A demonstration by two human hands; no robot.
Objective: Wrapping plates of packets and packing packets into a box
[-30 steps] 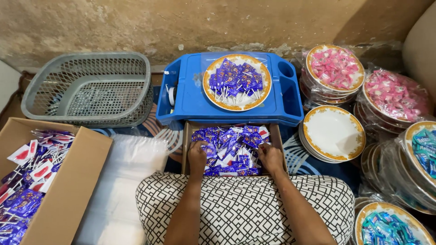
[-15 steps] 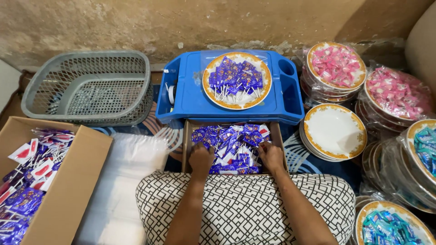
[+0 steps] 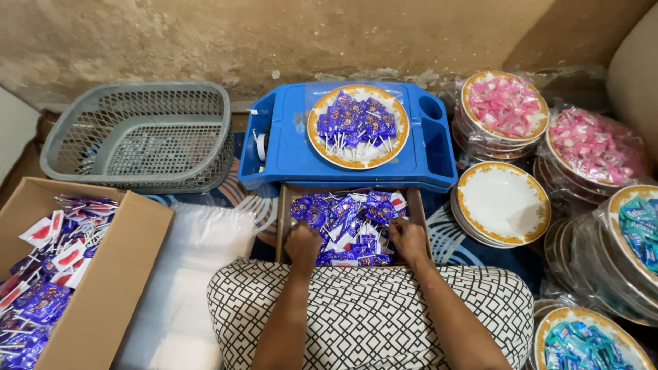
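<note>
The left hand (image 3: 302, 244) digs, fingers curled, into the blue-wrapped lollipops (image 3: 349, 219) heaped in the small brown cardboard box (image 3: 417, 205); whether it has closed on any I cannot tell. Just right, the right hand (image 3: 408, 240) rests loosely on the same heap, mid-gathering.

Lighting was even, moderately bright and came from overhead, with soft shadows beneath the blue tray (image 3: 288, 154). Glare marked the plastic wrap over the plates of pink sweets (image 3: 595, 147). Focus was sharp centrally; wide-angle distortion bent the cardboard box (image 3: 116, 274) at the edge.
</note>
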